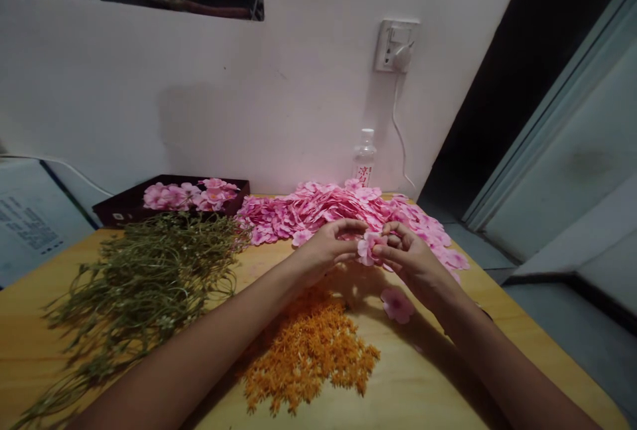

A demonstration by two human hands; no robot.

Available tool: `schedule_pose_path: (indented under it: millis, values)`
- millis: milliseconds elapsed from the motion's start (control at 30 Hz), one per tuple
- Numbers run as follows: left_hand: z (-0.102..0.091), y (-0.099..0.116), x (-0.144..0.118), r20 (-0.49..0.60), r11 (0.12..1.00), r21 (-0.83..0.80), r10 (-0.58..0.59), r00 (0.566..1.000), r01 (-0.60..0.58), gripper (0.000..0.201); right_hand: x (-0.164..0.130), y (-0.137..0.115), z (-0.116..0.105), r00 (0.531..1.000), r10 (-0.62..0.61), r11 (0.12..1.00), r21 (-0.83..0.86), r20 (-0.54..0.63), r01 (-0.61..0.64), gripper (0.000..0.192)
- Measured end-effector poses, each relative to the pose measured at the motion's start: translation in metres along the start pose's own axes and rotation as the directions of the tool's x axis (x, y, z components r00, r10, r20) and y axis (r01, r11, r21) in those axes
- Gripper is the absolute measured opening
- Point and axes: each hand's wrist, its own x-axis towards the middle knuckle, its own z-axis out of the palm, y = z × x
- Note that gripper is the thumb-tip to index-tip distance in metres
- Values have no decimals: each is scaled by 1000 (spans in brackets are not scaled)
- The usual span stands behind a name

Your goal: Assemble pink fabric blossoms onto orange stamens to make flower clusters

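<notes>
Between my two hands is a pink artificial flower (368,248), held above the table. My right hand (405,254) pinches it between thumb and fingers. My left hand (333,247) is closed around its left side, with the fingertips partly behind the petals. Just behind them spreads a large heap of pink petal layers (323,208). One loose pink flower (397,304) lies on the table below my right hand. In front of my left forearm is a pile of orange flower centres (308,357).
Green artificial stems (149,277) are heaped at the left of the wooden table (497,350). A dark tray (119,208) behind them holds several pink flowers (192,195). A clear bottle (365,154) stands by the wall, near a socket with a plug (398,46).
</notes>
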Motion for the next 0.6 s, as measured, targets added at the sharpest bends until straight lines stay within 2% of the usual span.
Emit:
schedule_pose_path:
  millis: [133,367,500,600]
  values:
    - [0,1,-1,22,998,-42,-55,998,55,38,1,2,-2,1000,7,999,41,16,-8,42]
    - [3,0,-1,-5,996,-87,14,1000,-14,36,2,6,-4,998,-6,998,70,61,2,35]
    - [3,-2,1,-65,992,80,107,992,-102,30,1,12,0,999,-48,994,98,22,46,30]
    - [2,-4,3,-104,960,226,195,975,-168,29,0,19,6,992,-127,992,7,16,127,36]
